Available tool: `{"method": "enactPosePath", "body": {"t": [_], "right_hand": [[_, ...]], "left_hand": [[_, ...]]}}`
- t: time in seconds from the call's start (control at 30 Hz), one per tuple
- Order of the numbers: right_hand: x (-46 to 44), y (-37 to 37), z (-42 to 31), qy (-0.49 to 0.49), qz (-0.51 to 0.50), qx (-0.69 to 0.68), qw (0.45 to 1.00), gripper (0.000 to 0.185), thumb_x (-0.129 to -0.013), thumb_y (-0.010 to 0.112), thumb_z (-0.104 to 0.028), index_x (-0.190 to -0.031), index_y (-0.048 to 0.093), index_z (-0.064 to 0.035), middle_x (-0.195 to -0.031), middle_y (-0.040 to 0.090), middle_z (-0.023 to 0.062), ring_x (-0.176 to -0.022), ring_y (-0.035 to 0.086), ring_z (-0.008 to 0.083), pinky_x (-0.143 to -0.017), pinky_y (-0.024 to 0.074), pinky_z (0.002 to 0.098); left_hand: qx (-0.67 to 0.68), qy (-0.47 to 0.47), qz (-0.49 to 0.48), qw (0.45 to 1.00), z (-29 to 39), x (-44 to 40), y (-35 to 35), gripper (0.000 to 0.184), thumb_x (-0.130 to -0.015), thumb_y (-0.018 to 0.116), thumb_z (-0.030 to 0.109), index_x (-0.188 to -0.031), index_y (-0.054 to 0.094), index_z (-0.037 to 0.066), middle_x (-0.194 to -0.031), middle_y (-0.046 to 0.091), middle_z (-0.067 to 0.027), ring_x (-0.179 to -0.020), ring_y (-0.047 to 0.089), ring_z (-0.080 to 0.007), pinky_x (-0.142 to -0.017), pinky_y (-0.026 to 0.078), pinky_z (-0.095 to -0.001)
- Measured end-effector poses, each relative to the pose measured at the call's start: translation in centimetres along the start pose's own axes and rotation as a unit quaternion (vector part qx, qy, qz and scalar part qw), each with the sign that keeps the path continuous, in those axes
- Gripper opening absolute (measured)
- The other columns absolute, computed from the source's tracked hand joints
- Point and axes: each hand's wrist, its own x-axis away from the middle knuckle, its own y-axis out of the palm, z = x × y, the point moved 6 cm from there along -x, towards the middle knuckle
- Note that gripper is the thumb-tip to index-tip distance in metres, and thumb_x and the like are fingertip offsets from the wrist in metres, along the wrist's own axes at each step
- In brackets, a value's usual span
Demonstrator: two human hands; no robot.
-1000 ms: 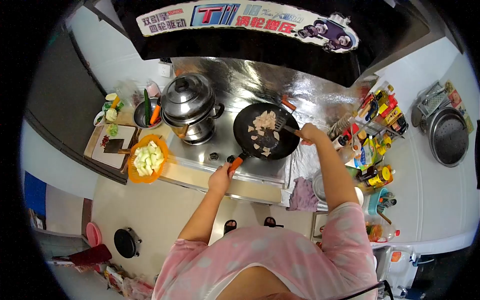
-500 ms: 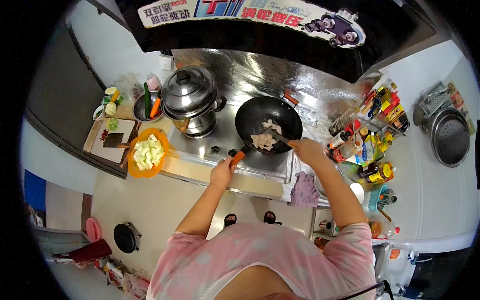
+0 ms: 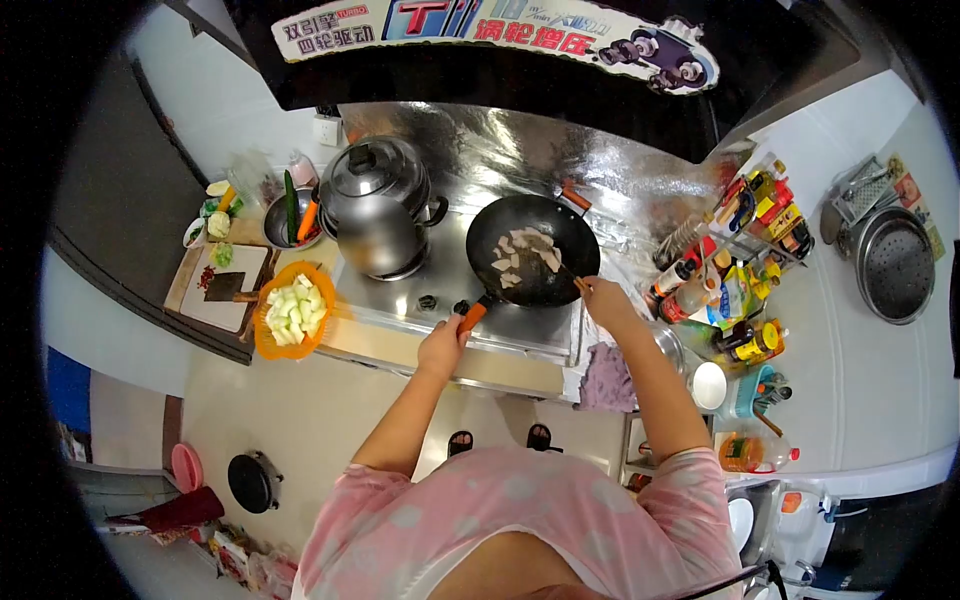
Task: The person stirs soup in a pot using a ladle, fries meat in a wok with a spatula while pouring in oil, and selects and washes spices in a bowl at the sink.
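On the stove sits a black wok (image 3: 487, 232) with pale meat slices (image 3: 527, 243) scattered over its bottom. My left hand (image 3: 443, 347) is closed around the wok's orange-brown handle (image 3: 473, 318) at the near side. My right hand (image 3: 607, 303), at the wok's right rim, grips the wooden end of a spatula (image 3: 569, 271). The spatula's shaft slants down into the wok beside the meat; its blade is hard to make out.
Left of the wok stands a lidded steel steamer pot (image 3: 375, 185). Farther left are an orange basket of cut pale-green vegetable (image 3: 292, 312), a cleaver (image 3: 222, 287) on a cutting board (image 3: 190, 292), and a bowl (image 3: 275, 228). Sauce bottles (image 3: 690, 298) and a purple cloth (image 3: 607, 378) lie to the right.
The meat slices have gone from a clump near the wok's front to a looser spread. My right hand and the spatula have turned and shifted slightly; my left hand keeps its hold.
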Motion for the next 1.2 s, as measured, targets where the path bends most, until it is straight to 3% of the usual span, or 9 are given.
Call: {"method": "enactPosePath", "body": {"t": [0.17,0.27,0.4,0.5,0.6,0.7,0.9,1.03,1.2], "right_hand": [[-2.2,2.2,1.4,0.08,0.089,-0.117,0.986,0.029,-0.085,0.055,-0.018,-0.111,0.06,-0.0071,-0.094,0.063,0.0222,-0.087,0.061,0.0384,-0.075,0.0489,0.0432],[-2.6,6.2,2.0,0.022,0.053,-0.126,0.99,0.031,-0.085,0.055,-0.017,-0.115,0.059,-0.0083,-0.097,0.063,0.0204,-0.09,0.06,0.0376,-0.078,0.0481,0.043],[0.8,2.2,-1.8,-0.02,-0.049,-0.095,0.994,0.033,-0.083,0.056,-0.016,-0.116,0.059,-0.014,-0.099,0.064,0.0164,-0.092,0.06,0.0355,-0.079,0.0483,0.0422],[1.4,1.7,-0.1,-0.105,-0.086,0.03,0.99,0.034,-0.082,0.057,-0.018,-0.116,0.061,-0.0194,-0.099,0.065,0.0134,-0.09,0.061,0.0324,-0.076,0.0491,0.0423],[3.7,-6.1,-3.9,-0.033,-0.096,0.193,0.976,0.03,-0.082,0.055,-0.02,-0.111,0.064,-0.0222,-0.097,0.067,0.01,-0.086,0.062,0.03,-0.074,0.05,0.0423],[4.6,-9.3,-4.8,-0.036,-0.121,0.214,0.969,0.026,-0.083,0.053,-0.022,-0.106,0.067,-0.0228,-0.092,0.067,0.0106,-0.085,0.063,0.0299,-0.073,0.0507,0.0416],[2.3,-5.4,-4.5,-0.005,-0.173,0.216,0.961,0.026,-0.079,0.05,-0.013,-0.097,0.068,-0.0103,-0.095,0.067,0.0149,-0.088,0.065,0.0304,-0.075,0.0524,0.043],[-1.4,-2.9,-1.9,-0.036,0.015,0.086,0.996,0.024,-0.084,0.05,-0.018,-0.082,0.068,-0.002,-0.084,0.067,0.019,-0.084,0.066,0.0308,-0.074,0.0519,0.0407],[-2.7,-7.9,0.8,0.104,-0.172,0.046,0.979,0.042,-0.09,0.049,-0.03,-0.076,0.061,0.0083,-0.075,0.062,0.0267,-0.06,0.066,0.0321,-0.058,0.0534,0.0414]], "left_hand": [[-0.006,0.021,0.01,1.0,0.0,0.1,0.2,0.027,-0.086,0.058,0.026,-0.11,0.051,0.014,-0.092,0.06,-0.0133,-0.082,0.06,-0.0336,-0.068,0.049,-0.0441],[-0.007,0.011,0.004,1.0,0.2,0.1,-0.1,0.027,-0.086,0.058,0.025,-0.11,0.051,0.014,-0.092,0.06,-0.0129,-0.082,0.06,-0.0336,-0.068,0.049,-0.044],[-0.002,0.003,0.001,1.0,0.2,0.0,-0.2,0.026,-0.086,0.058,0.026,-0.108,0.051,0.012,-0.093,0.062,-0.0143,-0.084,0.059,-0.0357,-0.07,0.047,-0.0459],[-0.005,0.009,0.003,1.0,0.1,0.0,0.0,0.027,-0.086,0.058,0.026,-0.109,0.051,0.013,-0.094,0.061,-0.0138,-0.084,0.06,-0.0347,-0.07,0.048,-0.0448],[0.001,0.022,0.013,1.0,-0.3,-0.2,0.5,0.028,-0.085,0.058,0.025,-0.11,0.051,0.014,-0.094,0.06,-0.0134,-0.084,0.06,-0.0339,-0.069,0.049,-0.0439],[0.006,0.008,0.005,1.0,-0.1,-0.2,0.3,0.028,-0.085,0.058,0.025,-0.111,0.051,0.015,-0.095,0.06,-0.0138,-0.085,0.06,-0.0343,-0.07,0.049,-0.0442],[0.011,-0.022,-0.019,1.0,0.5,0.0,-0.3,0.028,-0.086,0.059,0.025,-0.11,0.051,0.014,-0.099,0.06,-0.0147,-0.089,0.059,-0.0367,-0.073,0.047,-0.0458],[0.028,-0.012,-0.017,0.999,0.1,0.0,-0.2,0.028,-0.085,0.059,0.024,-0.11,0.05,0.013,-0.101,0.061,-0.0152,-0.091,0.058,-0.0373,-0.074,0.047,-0.0461],[0.032,-0.014,-0.017,0.999,0.3,0.1,-0.3,0.027,-0.085,0.059,0.023,-0.109,0.051,0.012,-0.1,0.061,-0.0156,-0.09,0.058,-0.0374,-0.074,0.047,-0.0457]]}}
